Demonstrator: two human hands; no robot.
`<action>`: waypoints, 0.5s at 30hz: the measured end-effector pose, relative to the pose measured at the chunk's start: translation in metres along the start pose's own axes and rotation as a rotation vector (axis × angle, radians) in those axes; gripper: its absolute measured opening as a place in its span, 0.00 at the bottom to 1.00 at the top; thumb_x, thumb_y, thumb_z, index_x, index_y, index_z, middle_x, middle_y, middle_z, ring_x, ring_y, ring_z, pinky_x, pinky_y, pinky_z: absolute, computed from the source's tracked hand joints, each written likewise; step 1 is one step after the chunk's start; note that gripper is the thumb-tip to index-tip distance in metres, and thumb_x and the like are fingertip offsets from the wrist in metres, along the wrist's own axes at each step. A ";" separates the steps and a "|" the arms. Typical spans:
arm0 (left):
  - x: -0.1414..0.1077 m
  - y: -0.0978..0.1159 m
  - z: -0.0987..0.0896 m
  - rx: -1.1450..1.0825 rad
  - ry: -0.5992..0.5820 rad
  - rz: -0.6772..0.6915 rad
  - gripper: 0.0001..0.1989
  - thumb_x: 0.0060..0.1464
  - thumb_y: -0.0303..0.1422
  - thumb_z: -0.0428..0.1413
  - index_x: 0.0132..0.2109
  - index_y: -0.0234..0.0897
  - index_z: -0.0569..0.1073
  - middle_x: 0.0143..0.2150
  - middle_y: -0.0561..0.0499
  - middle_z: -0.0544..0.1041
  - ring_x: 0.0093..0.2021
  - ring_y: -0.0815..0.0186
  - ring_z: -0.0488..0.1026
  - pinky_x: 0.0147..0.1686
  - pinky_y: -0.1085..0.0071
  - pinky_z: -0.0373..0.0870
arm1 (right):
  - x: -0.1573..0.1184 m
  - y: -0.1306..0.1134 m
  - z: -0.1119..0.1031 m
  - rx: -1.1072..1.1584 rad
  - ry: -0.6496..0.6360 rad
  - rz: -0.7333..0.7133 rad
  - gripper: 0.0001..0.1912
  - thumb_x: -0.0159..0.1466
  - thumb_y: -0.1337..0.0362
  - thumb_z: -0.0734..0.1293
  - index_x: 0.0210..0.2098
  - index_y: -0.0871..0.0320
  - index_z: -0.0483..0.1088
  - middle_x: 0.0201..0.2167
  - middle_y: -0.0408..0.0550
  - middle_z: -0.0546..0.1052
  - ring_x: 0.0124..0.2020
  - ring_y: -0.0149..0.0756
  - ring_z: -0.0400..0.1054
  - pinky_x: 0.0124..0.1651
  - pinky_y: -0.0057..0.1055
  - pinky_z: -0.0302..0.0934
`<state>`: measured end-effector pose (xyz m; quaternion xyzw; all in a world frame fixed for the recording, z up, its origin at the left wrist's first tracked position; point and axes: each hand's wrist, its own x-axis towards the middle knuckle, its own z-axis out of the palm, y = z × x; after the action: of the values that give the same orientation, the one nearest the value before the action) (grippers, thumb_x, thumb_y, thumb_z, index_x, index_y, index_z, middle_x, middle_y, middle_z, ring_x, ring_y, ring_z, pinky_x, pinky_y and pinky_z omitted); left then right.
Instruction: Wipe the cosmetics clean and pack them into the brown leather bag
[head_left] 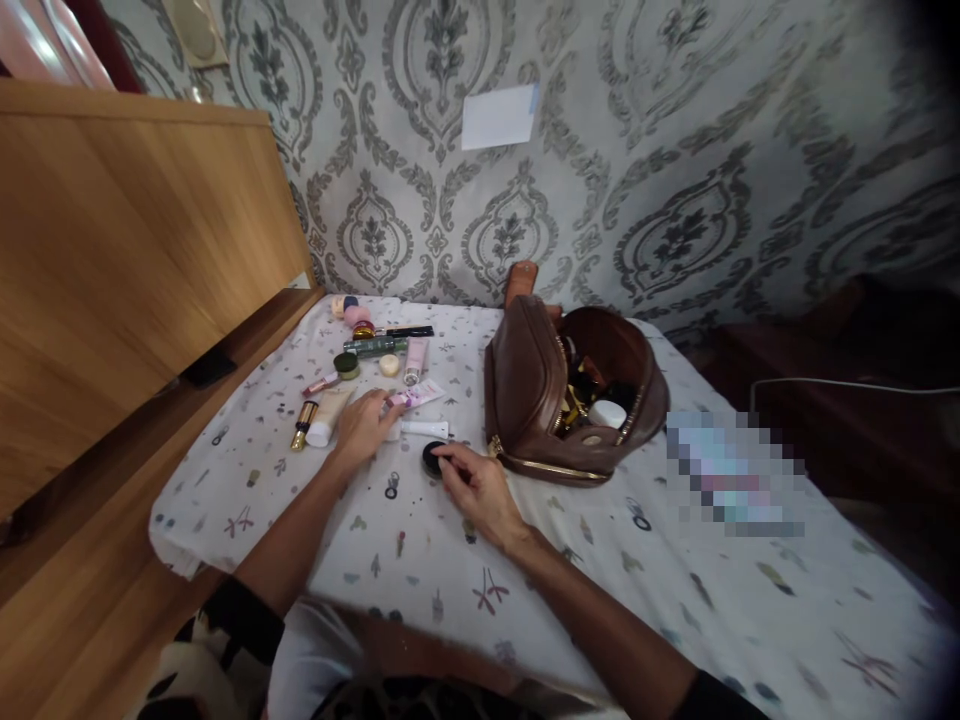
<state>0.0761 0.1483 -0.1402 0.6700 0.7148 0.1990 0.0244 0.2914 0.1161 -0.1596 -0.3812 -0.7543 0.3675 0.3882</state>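
Note:
My left hand [365, 425] is over the cosmetics on the left of the table, its fingers closed around the near end of a pink-and-white tube [418, 394]. A slim white tube [426, 428] lies just beside those fingertips. A beige tube with a white cap [328, 418] rests on the other side of this hand. My right hand [480, 490] pinches a small round black case [432, 458] at the table surface. To the right of it stands an open brown leather bag [529, 385], with a white-lidded jar [607, 413] and other small items inside.
Further cosmetics lie in a group at the back left: a pink tube [415, 360], a dark green-lidded jar [346, 365], a cream jar [388, 365] and a gold-and-black lipstick tube [303, 426]. A wooden cabinet [142, 260] borders the left. A pixelated patch [731, 475] covers something right.

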 end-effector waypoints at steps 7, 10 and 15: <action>-0.001 -0.006 -0.001 -0.075 0.107 0.113 0.15 0.65 0.42 0.48 0.46 0.37 0.73 0.43 0.44 0.78 0.45 0.57 0.75 0.45 0.64 0.68 | -0.001 0.000 0.001 0.032 0.013 0.016 0.13 0.65 0.63 0.61 0.41 0.58 0.76 0.17 0.40 0.68 0.18 0.29 0.59 0.24 0.26 0.53; -0.001 -0.006 -0.002 -0.129 0.135 0.163 0.14 0.64 0.41 0.48 0.47 0.38 0.72 0.44 0.44 0.78 0.45 0.57 0.74 0.46 0.63 0.69 | -0.001 0.000 0.001 0.029 0.017 0.014 0.13 0.65 0.63 0.61 0.42 0.57 0.76 0.18 0.40 0.69 0.19 0.30 0.60 0.25 0.26 0.54; -0.001 -0.001 -0.006 -0.233 0.182 0.230 0.15 0.65 0.41 0.48 0.48 0.36 0.71 0.44 0.44 0.77 0.46 0.56 0.74 0.47 0.62 0.69 | -0.001 0.000 0.001 0.051 0.023 0.027 0.13 0.65 0.63 0.61 0.42 0.58 0.75 0.18 0.40 0.70 0.19 0.29 0.61 0.26 0.25 0.55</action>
<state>0.0730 0.1454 -0.1350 0.7192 0.6049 0.3417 0.0140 0.2910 0.1151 -0.1599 -0.3853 -0.7349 0.3874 0.4017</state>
